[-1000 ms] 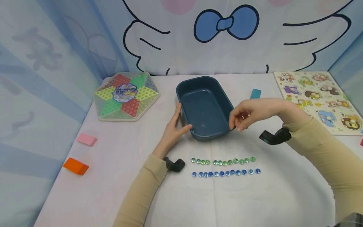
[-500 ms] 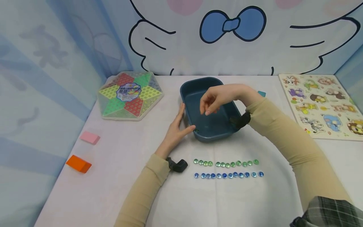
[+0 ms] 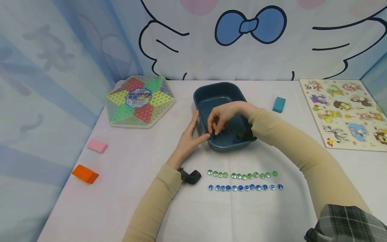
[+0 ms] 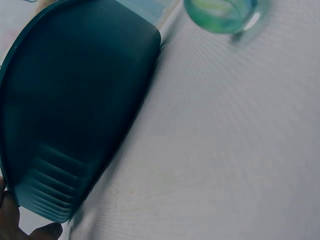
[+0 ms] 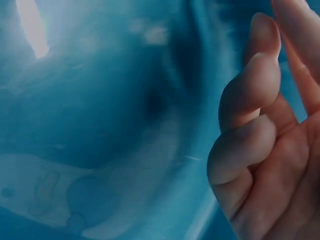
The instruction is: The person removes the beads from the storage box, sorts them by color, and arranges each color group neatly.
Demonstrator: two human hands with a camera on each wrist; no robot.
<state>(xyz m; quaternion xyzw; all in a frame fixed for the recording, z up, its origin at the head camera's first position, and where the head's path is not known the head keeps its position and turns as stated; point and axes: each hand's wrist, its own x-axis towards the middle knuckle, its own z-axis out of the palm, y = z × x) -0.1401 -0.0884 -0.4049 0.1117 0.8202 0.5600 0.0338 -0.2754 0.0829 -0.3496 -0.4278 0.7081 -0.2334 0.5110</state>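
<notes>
A dark blue rectangular plastic basin (image 3: 208, 99) stands on the white tabletop. My left hand (image 3: 188, 139) rests along its left side with fingers spread, the thumb at the near-left corner. Inside the basin, my right hand (image 3: 225, 116) reaches down towards that corner, thumb and index finger apart, its other fingers curled in the right wrist view. A small green glass bead (image 3: 211, 139) lies there, just below the right fingertips. Nearer the person run a row of green glass beads (image 3: 249, 176) and a row of blue glass beads (image 3: 252, 187).
A hexagonal Chinese checkers box (image 3: 137, 101) lies back left. A pink block (image 3: 97, 146) and an orange block (image 3: 85, 173) sit at the left edge. A teal block (image 3: 278, 104) is right of the basin, beside an animal puzzle board (image 3: 343, 112).
My right hand has moved left from the basin's right rim, over the basin, and down to its near-left corner. The left hand stays against the basin's side. The view has shifted slightly.
</notes>
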